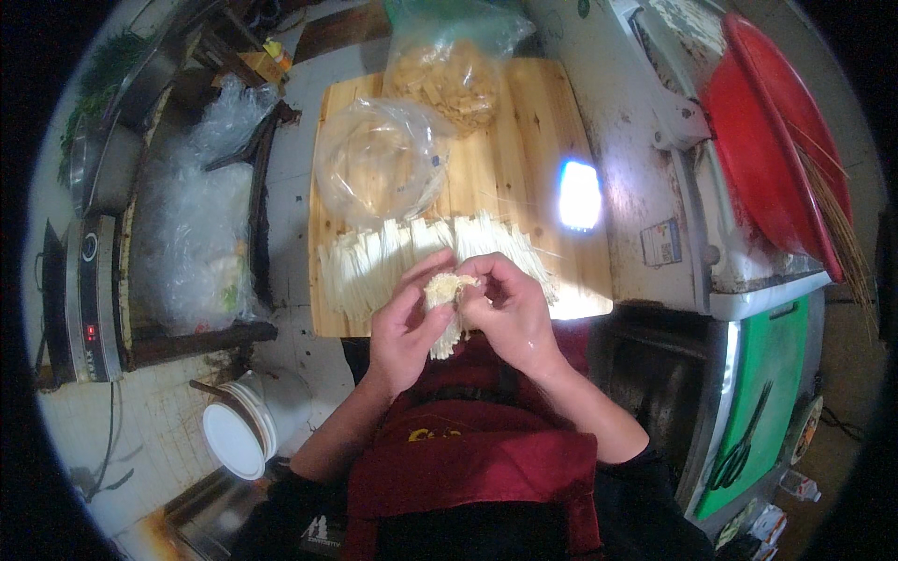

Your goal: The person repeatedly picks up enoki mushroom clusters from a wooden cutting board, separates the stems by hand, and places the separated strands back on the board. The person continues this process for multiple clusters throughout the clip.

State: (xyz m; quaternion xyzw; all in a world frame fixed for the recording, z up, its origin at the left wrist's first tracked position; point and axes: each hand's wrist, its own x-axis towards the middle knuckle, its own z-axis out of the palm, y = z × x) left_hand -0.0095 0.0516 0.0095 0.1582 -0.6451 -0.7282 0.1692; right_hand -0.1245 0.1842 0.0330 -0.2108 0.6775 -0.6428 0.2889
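My left hand (407, 326) is wrapped around a bundle of thin pale strands (442, 289), probably enoki mushrooms, with its rough yellowish end facing up. The fingertips of my right hand (512, 308) pinch a small frayed bit (468, 282) at the edge of that end. Both hands are above the near edge of a wooden board (519, 161). Just beyond them, similar pale strands (393, 256) lie side by side in a long row, partly hidden by my fingers.
A clear plastic bag (379, 158) and a bag of yellowish pieces (442, 77) rest on the board. Near its right edge glows a bright white rectangle (580, 195). Plastic-wrapped goods (203, 245) fill the left side. Rightward are a red basin (765, 140) and scissors (740, 449) on a green board (772, 393).
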